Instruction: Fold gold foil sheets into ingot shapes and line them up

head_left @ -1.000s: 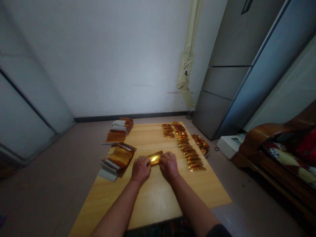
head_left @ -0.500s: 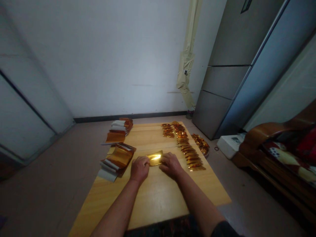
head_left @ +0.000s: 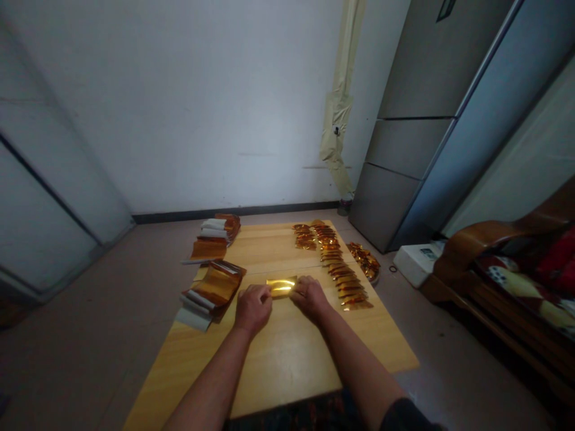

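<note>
A shiny gold foil sheet [head_left: 281,287] stretches between my two hands, just over the wooden table [head_left: 287,347]. My left hand [head_left: 254,306] pinches its left end, fingers curled. At the right end, my right hand [head_left: 309,295] grips the sheet with fingertips pressed together. Left of my left hand lies a fanned stack of gold and grey-backed sheets [head_left: 220,284]. Another such stack [head_left: 211,246] sits beyond it at the table's far left corner. To the right of my right hand runs a row of folded gold foil pieces [head_left: 344,278].
A shorter row of folded foil [head_left: 304,236] lies at the table's far side. Beyond the right edge, a container [head_left: 366,263] heaped with gold pieces stands low. A fridge [head_left: 386,197], a white box [head_left: 415,263] and a wooden seat [head_left: 476,251] are on the right.
The foil sheet has levelled from a slight tilt, its right end coming a little lower, and looks more curved. Both hands keep their hold with only small shifts.
</note>
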Action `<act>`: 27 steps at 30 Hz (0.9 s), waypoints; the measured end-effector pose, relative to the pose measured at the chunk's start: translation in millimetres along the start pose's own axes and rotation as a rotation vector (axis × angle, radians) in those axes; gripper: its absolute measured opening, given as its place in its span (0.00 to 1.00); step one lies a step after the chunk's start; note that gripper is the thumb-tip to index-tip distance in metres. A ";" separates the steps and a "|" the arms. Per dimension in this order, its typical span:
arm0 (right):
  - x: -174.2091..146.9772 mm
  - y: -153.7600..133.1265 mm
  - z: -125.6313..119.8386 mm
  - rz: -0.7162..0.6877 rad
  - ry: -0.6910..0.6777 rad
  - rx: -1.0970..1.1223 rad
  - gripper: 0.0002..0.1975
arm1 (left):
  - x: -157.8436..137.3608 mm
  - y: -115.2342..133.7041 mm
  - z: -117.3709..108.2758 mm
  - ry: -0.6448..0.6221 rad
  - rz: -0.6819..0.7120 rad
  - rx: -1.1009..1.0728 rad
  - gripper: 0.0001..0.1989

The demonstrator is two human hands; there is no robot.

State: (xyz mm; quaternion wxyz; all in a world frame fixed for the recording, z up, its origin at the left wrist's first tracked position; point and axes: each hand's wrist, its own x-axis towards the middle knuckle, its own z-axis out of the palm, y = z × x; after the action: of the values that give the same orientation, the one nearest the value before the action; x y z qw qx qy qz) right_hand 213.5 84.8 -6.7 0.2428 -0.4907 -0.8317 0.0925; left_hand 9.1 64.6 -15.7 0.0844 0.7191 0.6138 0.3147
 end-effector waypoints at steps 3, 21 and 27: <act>3.0 -1.0 0.6 0.058 0.000 0.035 0.10 | 2.2 -2.2 0.6 -0.023 -0.023 -0.027 0.06; 13.9 -9.1 4.5 0.282 0.038 -0.038 0.08 | 12.3 2.9 1.8 -0.069 -0.050 0.043 0.04; 19.3 -8.4 -1.0 0.269 -0.048 -0.100 0.10 | 10.5 1.9 1.3 -0.077 -0.003 0.051 0.06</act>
State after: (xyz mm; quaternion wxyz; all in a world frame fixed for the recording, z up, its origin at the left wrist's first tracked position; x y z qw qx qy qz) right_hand 199.8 97.1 3.6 0.1837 -0.6067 -0.7676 0.0944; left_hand 11.9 74.3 -12.1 0.0902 0.7317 0.6189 0.2710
